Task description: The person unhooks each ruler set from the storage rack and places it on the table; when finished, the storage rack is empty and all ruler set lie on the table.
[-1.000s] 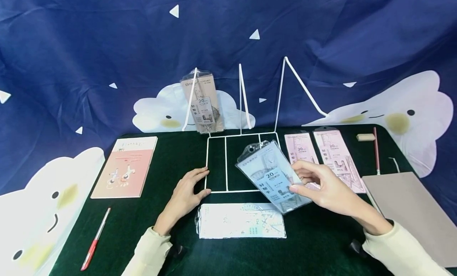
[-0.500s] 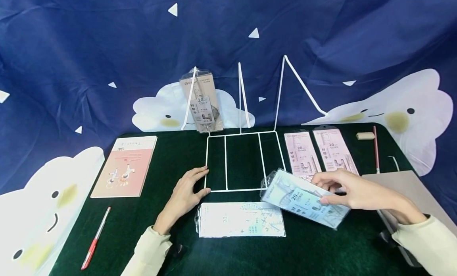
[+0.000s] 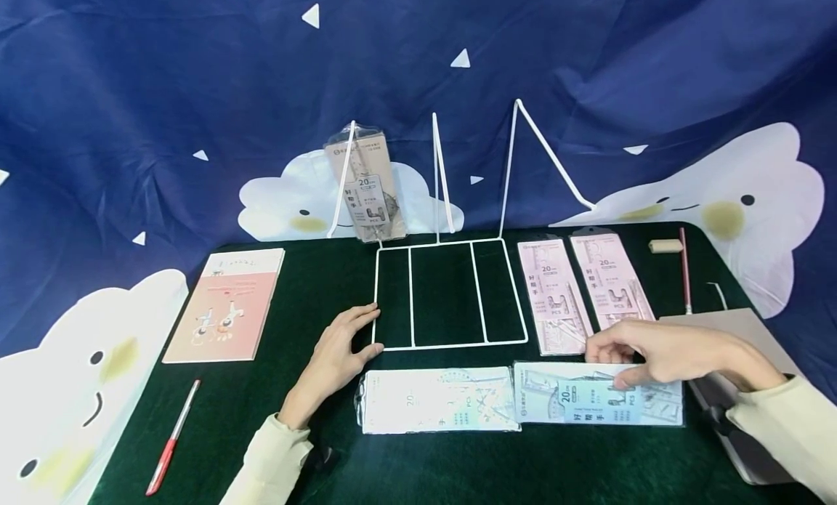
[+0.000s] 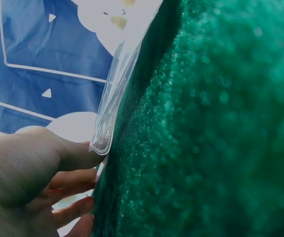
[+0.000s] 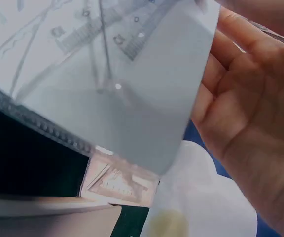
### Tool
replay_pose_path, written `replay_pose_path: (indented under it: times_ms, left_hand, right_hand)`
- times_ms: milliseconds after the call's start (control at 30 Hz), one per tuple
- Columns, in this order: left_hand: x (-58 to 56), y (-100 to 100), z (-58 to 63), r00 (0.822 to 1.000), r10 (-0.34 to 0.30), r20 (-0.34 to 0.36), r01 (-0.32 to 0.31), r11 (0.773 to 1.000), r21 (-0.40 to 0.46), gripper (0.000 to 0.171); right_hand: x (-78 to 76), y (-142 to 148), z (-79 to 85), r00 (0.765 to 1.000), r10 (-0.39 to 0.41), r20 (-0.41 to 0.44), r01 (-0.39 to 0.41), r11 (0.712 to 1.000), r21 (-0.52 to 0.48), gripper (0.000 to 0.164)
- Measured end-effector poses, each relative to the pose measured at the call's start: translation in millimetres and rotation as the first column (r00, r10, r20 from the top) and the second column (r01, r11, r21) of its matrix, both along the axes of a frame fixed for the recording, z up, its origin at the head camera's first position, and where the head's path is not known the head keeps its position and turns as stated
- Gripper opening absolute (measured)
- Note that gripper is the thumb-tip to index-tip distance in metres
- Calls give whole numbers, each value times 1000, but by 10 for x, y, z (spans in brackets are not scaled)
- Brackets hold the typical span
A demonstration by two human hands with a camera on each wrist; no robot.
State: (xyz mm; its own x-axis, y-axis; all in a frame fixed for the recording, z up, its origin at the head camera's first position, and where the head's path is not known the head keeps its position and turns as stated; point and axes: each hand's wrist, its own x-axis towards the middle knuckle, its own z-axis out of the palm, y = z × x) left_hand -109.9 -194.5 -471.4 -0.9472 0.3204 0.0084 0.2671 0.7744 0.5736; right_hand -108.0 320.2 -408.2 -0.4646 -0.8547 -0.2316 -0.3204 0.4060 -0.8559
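Head view, right hand (image 3: pixel 660 351) pinching blue packet (image 3: pixel 569 402), left hand (image 3: pixel 336 352) spread against white rack (image 3: pixel 412 294), pink packets (image 3: pixel 548 276), grey slab (image 3: pixel 745 325)

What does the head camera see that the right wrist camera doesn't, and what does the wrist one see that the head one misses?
Only the head view: the left hand at the white wire rack, the tan packet hanging there, the pink book and the red pen.

Only the right wrist view: the open palm side of the right hand, and tiny ruler marks up close.

Both: the right hand holding the blue packet, a pink packet, and the blue cloud-print cloth.
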Motion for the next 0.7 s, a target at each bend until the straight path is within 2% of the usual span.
replay_pose_path:
  times_ms: [333, 700]
  left_hand:
    - [-3, -1, -19, 1000, -1, 0, 1, 1000, 3, 62]
    - [-9, -4, -6, 1000, -7, -4, 7, 1000, 6, 63]
  right_hand:
    - [-30, 65, -84, 1000, -15, 14, 14, 997, 73, 19]
    - [16, 107, -27, 995, -56, -85, 66, 990, 124, 26]
